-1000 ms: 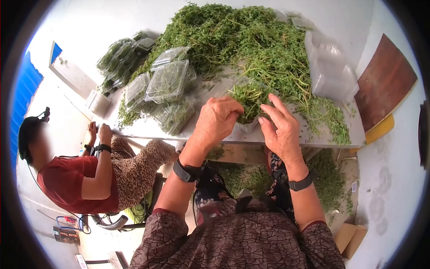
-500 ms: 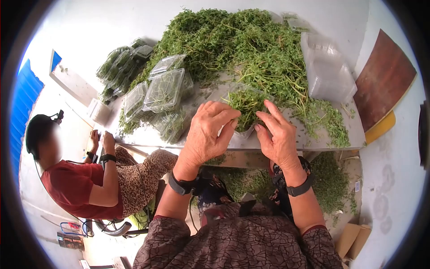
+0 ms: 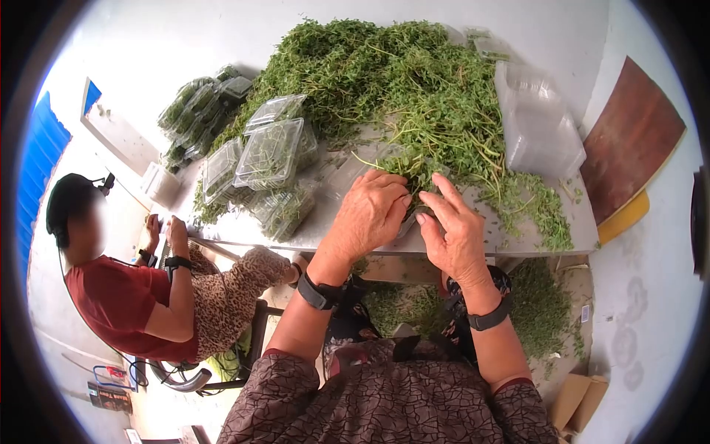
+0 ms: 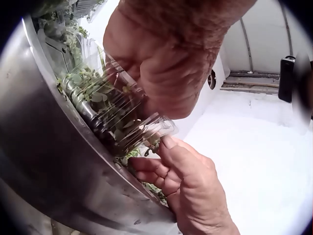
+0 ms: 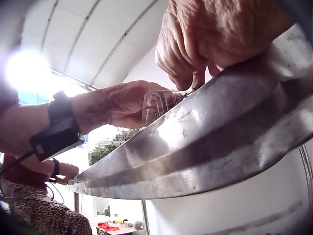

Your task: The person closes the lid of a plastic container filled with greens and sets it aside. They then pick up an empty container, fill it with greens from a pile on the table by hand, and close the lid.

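Note:
An opened clear plastic clamshell box (image 4: 129, 117) filled with leafy green sprigs (image 3: 405, 161) sits at the front edge of the metal table. My left hand (image 3: 372, 211) is over the box's left side, its fingers curled into the greens and its fingertips partly hidden. Across from it, my right hand (image 3: 452, 229) is at the right front corner, index finger extended and thumb apart from it. In the left wrist view, the right thumb (image 4: 168, 142) touches the box's corner. The right wrist view catches the box wall (image 5: 159, 105) between both hands, above the table's rim.
A big heap of greens (image 3: 384, 70) covers the back of the table (image 3: 296, 235). Filled clamshell boxes (image 3: 270, 152) are piled to the left, more (image 3: 200, 115) farther back. Nested clear containers (image 3: 540, 122) stand at right. Another person (image 3: 133, 288) sits at the left end.
My left hand has shifted right, closer to my right hand and over the greens, and its thumb has drawn in to the fingers. The right hand stays near the box's corner.

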`<state>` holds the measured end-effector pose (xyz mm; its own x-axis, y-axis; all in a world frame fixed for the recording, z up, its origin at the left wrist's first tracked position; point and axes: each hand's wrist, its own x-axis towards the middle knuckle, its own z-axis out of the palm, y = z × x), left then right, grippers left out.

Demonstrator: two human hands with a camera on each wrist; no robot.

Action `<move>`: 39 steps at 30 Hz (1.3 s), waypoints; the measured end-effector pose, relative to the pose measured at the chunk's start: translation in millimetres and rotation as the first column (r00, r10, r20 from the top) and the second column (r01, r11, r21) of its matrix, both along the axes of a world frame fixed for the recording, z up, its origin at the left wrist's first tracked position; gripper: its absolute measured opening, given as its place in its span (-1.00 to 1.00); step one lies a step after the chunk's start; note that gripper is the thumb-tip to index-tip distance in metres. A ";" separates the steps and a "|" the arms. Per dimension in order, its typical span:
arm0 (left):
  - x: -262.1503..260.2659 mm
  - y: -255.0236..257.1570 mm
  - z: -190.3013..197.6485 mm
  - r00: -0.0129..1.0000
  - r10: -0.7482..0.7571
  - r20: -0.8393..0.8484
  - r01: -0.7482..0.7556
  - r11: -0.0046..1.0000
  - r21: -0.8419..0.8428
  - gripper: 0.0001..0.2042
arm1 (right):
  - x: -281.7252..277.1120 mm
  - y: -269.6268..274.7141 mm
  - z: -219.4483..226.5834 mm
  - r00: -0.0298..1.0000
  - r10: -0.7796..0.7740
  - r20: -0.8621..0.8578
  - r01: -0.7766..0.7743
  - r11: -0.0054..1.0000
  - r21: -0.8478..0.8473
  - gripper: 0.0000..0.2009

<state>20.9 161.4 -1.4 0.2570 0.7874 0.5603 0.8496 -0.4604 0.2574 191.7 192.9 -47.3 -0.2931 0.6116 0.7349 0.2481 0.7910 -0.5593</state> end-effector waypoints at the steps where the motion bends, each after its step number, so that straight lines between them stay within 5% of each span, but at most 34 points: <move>1: -0.3 -0.1 0.0 1.000 0.001 0.002 -0.001 1.000 -0.007 -0.88 | 0.3 0.2 0.0 1.000 0.001 0.003 -0.001 1.000 0.003 -0.72; 11: -7.7 -7.7 5.9 0.996 0.044 0.080 -0.035 0.993 -0.114 -0.92 | 1.2 -0.9 0.4 0.999 0.039 0.000 -0.039 0.999 0.028 -0.74; 15: -8.5 -9.0 3.5 0.993 -0.037 0.108 0.038 0.999 -0.009 -0.89 | 2.5 -3.7 4.3 0.999 0.043 0.032 -0.043 0.999 -0.003 -0.76; 17: -4.5 -15.2 8.9 0.997 0.066 0.030 -0.069 0.989 0.130 -0.86 | 1.0 -2.6 1.9 0.999 0.036 0.031 -0.037 0.999 0.018 -0.76; 27: -0.2 -3.9 0.0 0.996 0.042 0.077 -0.049 0.995 0.089 -0.79 | -1.7 -0.3 -1.1 1.000 0.022 0.008 -0.022 0.998 0.057 -0.75; 39: 15.4 13.8 -3.4 0.944 0.281 -0.171 -0.288 0.958 -0.017 -0.66 | -1.5 2.7 -4.1 0.999 0.023 0.025 -0.024 0.998 0.058 -0.72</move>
<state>36.3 175.2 -4.7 0.1054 0.8630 0.4941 0.9758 -0.1856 0.1160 190.3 195.6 -51.5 -0.3253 0.5608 0.7614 0.2425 0.8277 -0.5060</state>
